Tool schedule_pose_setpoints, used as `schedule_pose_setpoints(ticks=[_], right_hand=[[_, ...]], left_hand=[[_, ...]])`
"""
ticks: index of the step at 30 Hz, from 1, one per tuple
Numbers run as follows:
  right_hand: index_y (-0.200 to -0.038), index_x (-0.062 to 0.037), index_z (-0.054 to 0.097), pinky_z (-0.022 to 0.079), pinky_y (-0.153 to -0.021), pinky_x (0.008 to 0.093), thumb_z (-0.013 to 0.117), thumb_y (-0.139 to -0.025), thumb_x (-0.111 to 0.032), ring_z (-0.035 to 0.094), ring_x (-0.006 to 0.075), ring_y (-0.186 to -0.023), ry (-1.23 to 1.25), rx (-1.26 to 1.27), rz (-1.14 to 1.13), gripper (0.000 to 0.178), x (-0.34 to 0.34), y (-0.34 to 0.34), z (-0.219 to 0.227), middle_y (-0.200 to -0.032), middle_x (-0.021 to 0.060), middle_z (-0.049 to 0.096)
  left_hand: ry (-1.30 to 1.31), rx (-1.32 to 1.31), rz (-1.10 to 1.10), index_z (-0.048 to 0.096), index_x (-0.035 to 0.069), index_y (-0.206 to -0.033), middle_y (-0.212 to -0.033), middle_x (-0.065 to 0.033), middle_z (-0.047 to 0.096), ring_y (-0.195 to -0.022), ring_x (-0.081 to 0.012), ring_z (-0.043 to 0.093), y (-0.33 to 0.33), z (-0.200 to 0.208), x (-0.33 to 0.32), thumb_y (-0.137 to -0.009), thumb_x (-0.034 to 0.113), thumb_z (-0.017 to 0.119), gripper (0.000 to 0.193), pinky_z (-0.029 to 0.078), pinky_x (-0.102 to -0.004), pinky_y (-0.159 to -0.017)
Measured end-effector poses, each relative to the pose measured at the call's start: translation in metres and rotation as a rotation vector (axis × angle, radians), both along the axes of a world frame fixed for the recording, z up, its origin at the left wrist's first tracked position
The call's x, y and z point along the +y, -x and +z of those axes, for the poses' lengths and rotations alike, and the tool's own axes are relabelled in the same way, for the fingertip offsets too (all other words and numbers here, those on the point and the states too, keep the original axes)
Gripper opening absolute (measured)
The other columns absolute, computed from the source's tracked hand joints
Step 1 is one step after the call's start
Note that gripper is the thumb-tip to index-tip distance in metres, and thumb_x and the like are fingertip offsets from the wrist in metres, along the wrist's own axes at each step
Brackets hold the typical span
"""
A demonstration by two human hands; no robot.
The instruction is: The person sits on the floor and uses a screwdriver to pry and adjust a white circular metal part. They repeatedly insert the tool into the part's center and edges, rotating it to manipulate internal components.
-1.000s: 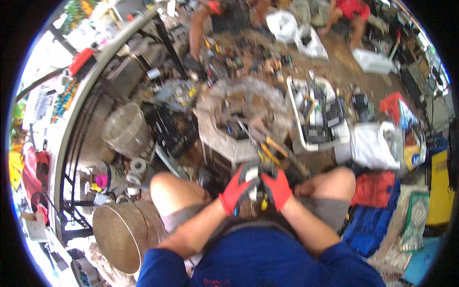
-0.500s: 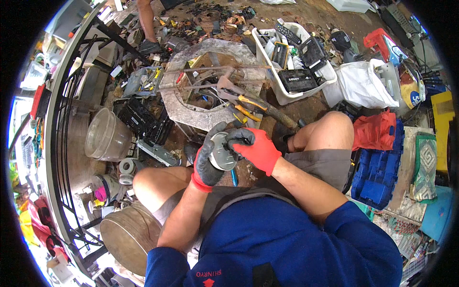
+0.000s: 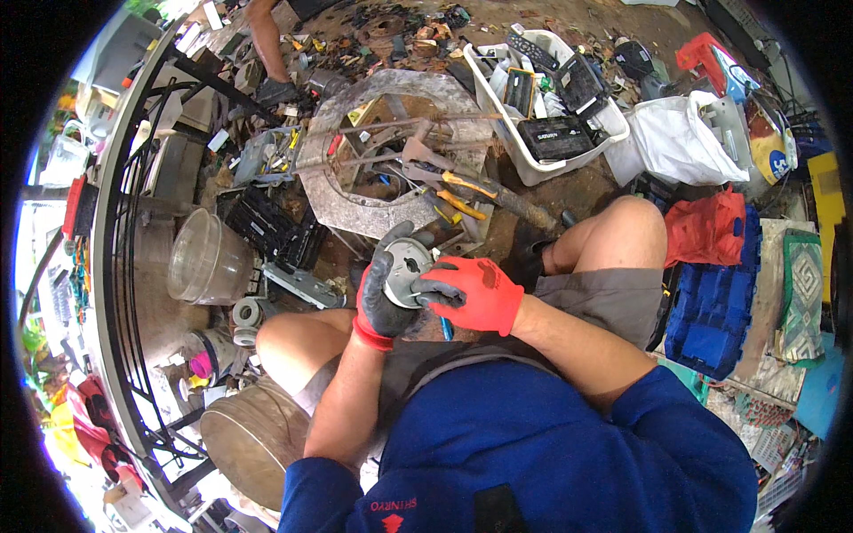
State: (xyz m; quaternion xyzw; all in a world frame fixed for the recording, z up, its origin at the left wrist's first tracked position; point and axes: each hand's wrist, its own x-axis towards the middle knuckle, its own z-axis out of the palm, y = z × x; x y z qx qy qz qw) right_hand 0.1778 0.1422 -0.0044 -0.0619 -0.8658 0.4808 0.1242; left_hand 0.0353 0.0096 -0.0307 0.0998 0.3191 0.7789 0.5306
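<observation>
the person sits low on the ground with bare knees spread, and both gloved hands meet between the knees, just above the lap. the left hand (image 3: 384, 298), in a dark grey glove with a red cuff, is closed around the rim of a round grey metal disc (image 3: 406, 269), cupping it from the left and below. the right hand (image 3: 471, 293), in a red glove with dark fingertips, grips the same disc from the right, its fingers (image 3: 434, 286) laid across the disc's face. the disc is tilted, its pale face turned up toward the camera, and it is held clear of the ground.

just beyond the hands lies a pair of pliers with yellow handles (image 3: 466, 188), resting against a flat grey ring-shaped slab (image 3: 351, 209) heaped with rusty rods and scrap. to the far right of the slab stands a white plastic crate (image 3: 533, 164) filled with dark boxes and electronics, and beside it a white sack (image 3: 666, 142). left of the person's left knee sits a clear plastic jar (image 3: 206, 259) on its side, with a black slotted tray (image 3: 267, 226) between it and the slab. a red bag (image 3: 706, 231) and a blue case (image 3: 711, 306) lie beside the right knee. another person's leg (image 3: 267, 40) stands at the far edge of the ground.
</observation>
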Motion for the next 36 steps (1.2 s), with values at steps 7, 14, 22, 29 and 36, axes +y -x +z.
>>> schedule_pose_setpoints(ticks=[7, 14, 22, 29, 36], right_hand=[[-0.110, -0.0069, 0.070, 0.057, -0.074, 0.0416, 0.079, -0.075, -0.009, 0.069, 0.0359, -0.087, 0.195, 0.283, -0.100, 0.036, -0.005, 0.001, 0.002, -0.102, 0.0147, 0.068], [-0.105, -0.0064, 0.069, 0.055, -0.080, 0.0420, 0.076, -0.076, -0.009, 0.066, 0.0375, -0.094, 0.148, 0.218, -0.025, 0.029, -0.007, 0.000, 0.010, -0.101, 0.0139, 0.067], [-0.107, 0.0006, 0.063, 0.051, -0.087, 0.0394, 0.071, -0.077, 0.000, 0.064, 0.0310, -0.094, 0.235, 0.225, -0.091, 0.031, 0.000, 0.003, 0.010, -0.102, 0.0155, 0.066], [-0.106, -0.0008, 0.061, 0.053, -0.079, 0.0432, 0.071, -0.077, -0.006, 0.064, 0.0406, -0.091, 0.107, 0.142, -0.058, 0.031, 0.003, 0.005, 0.004, -0.097, 0.0198, 0.062], [-0.120, -0.0064, 0.062, 0.056, -0.081, 0.0488, 0.067, -0.088, -0.031, 0.067, 0.0387, -0.097, -0.261, -0.120, 0.250, 0.041, 0.016, 0.000, 0.010, -0.111, 0.0161, 0.067]], left_hand=[[-0.072, -0.025, -0.086, 0.038, 0.002, -0.149, -0.136, -0.0198, 0.056, -0.124, -0.0331, 0.057, 0.004, 0.010, 0.001, -0.094, 0.048, 0.062, 0.075, 0.048, -0.0466, -0.106], [-0.057, -0.023, -0.026, 0.042, 0.002, -0.144, -0.136, -0.0190, 0.055, -0.123, -0.0320, 0.057, -0.002, 0.012, -0.004, -0.089, 0.045, 0.066, 0.074, 0.047, -0.0444, -0.106], [-0.025, 0.123, 0.025, 0.031, 0.006, -0.152, -0.137, -0.0174, 0.054, -0.124, -0.0322, 0.056, -0.003, 0.018, 0.007, -0.083, 0.050, 0.074, 0.092, 0.048, -0.0449, -0.106], [0.018, 0.180, -0.004, 0.029, 0.009, -0.153, -0.139, -0.0121, 0.051, -0.127, -0.0259, 0.053, 0.001, -0.010, -0.007, -0.081, 0.029, 0.083, 0.092, 0.046, -0.0397, -0.106], [-0.023, 0.065, -0.252, 0.027, 0.007, -0.152, -0.138, -0.0129, 0.050, -0.125, -0.0275, 0.056, 0.007, 0.008, -0.009, -0.083, 0.021, 0.081, 0.089, 0.053, -0.0422, -0.097]])
